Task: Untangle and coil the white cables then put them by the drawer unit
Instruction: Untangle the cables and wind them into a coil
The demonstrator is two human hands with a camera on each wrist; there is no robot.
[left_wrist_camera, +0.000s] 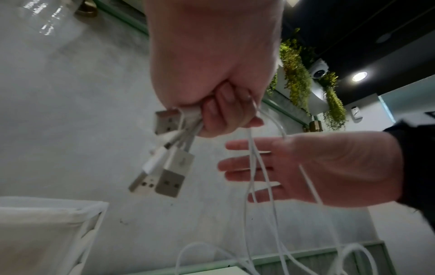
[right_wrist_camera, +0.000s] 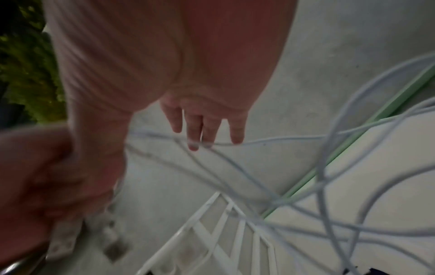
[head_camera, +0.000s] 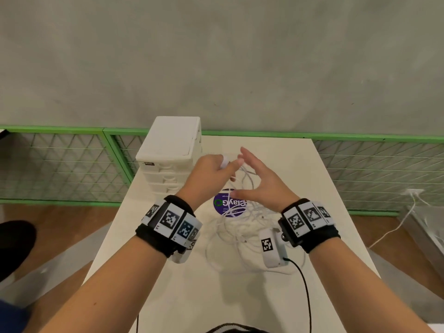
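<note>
My left hand point(head_camera: 213, 168) is raised above the table and grips a bundle of white cable ends; several USB plugs point(left_wrist_camera: 167, 173) stick out below its curled fingers point(left_wrist_camera: 223, 113). White cables point(left_wrist_camera: 259, 186) hang from that fist down to a tangled heap point(head_camera: 237, 234) on the table. My right hand point(head_camera: 254, 179) is open just right of the left, fingers straight, with the strands running across its fingers point(right_wrist_camera: 195, 130). The white drawer unit point(head_camera: 171, 155) stands at the table's back left, close to my left hand.
The white table point(head_camera: 312, 183) carries a round purple sticker point(head_camera: 229, 204) under the cables. A green mesh fence point(head_camera: 62, 164) runs behind the table below a grey wall. Another white cable point(head_camera: 396, 224) trails on the floor at the right. A black cord point(head_camera: 305, 289) leaves my right wrist camera.
</note>
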